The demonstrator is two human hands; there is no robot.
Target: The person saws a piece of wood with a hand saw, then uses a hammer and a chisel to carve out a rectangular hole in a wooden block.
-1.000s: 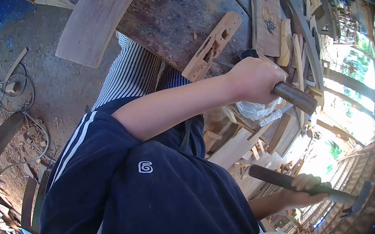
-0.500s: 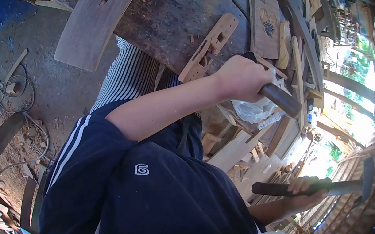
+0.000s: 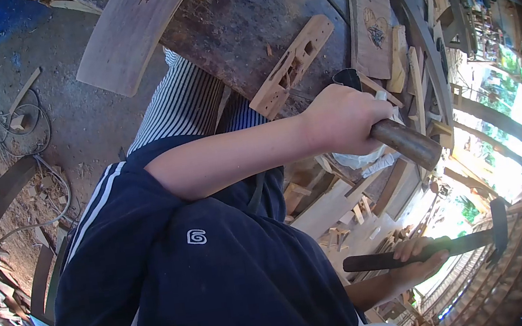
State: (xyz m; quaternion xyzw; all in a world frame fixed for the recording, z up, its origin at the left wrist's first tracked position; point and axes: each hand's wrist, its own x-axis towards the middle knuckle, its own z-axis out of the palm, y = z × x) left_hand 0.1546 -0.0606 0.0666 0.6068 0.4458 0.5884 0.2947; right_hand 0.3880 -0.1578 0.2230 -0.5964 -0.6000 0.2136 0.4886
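My left hand point(image 3: 347, 118) is closed around the wooden handle of a chisel point(image 3: 407, 144). The dark end of the chisel shows beyond my fist; its cutting edge cannot be made out. Just beside it on the dark bench lies a wooden piece point(image 3: 294, 66) with several cut slots and holes. My right hand point(image 3: 422, 260) grips a hammer point(image 3: 469, 242) by its dark handle, raised and apart from the chisel. The hammer's metal head is at the far end.
A curved board point(image 3: 138, 34) sits at the bench's point(image 3: 242, 20) edge. A flat board with a dark marking point(image 3: 370, 30), offcuts and a plastic bag point(image 3: 359, 158) are near my left hand. Tangled cable point(image 3: 44, 119) and wood scraps lie on the floor.
My left hand has shifted slightly and tilted the chisel, whose blade was toward the slotted wood before. The hammer has turned and moved a little in my right hand's grip.
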